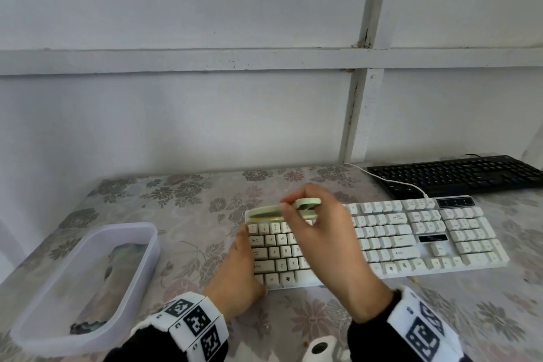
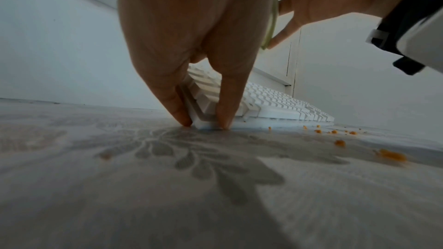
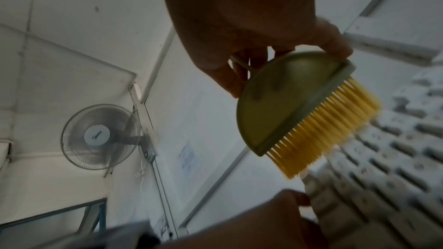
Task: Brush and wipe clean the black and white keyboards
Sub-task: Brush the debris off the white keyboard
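The white keyboard (image 1: 411, 238) lies on the flowered tablecloth (image 1: 182, 209), and the black keyboard (image 1: 458, 176) sits behind it at the back right. My left hand (image 1: 238, 273) holds the white keyboard's front left corner (image 2: 203, 118), a finger (image 2: 177, 105) on its left edge and the thumb (image 2: 227, 105) on the front edge. My right hand (image 1: 296, 206) grips a green half-round brush (image 1: 273, 211) above the top left keys. In the right wrist view the brush (image 3: 287, 101) is tilted, its yellow bristles (image 3: 323, 130) close over the keys (image 3: 395, 158).
A clear plastic tub (image 1: 147, 244) with water and a cloth in it stands at the left. Orange crumbs (image 2: 393, 155) lie on the tablecloth in front of the white keyboard. A white cable (image 1: 390, 182) runs between the keyboards. The wall rises just behind the table.
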Motion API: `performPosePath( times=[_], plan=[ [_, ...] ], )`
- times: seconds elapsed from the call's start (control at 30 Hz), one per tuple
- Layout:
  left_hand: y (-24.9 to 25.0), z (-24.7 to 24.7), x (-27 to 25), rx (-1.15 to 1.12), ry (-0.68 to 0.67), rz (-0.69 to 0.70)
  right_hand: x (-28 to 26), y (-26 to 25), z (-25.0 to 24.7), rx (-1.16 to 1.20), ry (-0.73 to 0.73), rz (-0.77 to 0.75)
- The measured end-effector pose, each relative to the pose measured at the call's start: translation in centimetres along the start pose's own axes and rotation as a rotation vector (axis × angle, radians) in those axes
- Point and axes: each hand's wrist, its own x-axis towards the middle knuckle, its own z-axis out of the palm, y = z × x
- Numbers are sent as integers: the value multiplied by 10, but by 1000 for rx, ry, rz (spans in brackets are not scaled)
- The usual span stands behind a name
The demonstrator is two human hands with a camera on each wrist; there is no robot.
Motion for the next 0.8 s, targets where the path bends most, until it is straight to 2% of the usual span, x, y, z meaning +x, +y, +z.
performPosePath(
  times=[0.13,0.3,0.37,0.5,0.7,0.8],
  plan=[
    [-1,1,1,-8,27,25,-5,10,12,-134,50,2],
    [-1,0,3,36,-24,-39,-3,22,-10,-233,145,22],
    [-1,0,2,18,-15,-17,-3,18,-13,-199,132,-28],
    [-1,1,2,-1,14,14,-9,19,-5,-52,1,-75],
    [0,0,0,-20,8,46,0,40,-37,-165,146,12],
    [-2,0,0,-1,-1,25,5,38,-63,-3,154,45]
  ],
)
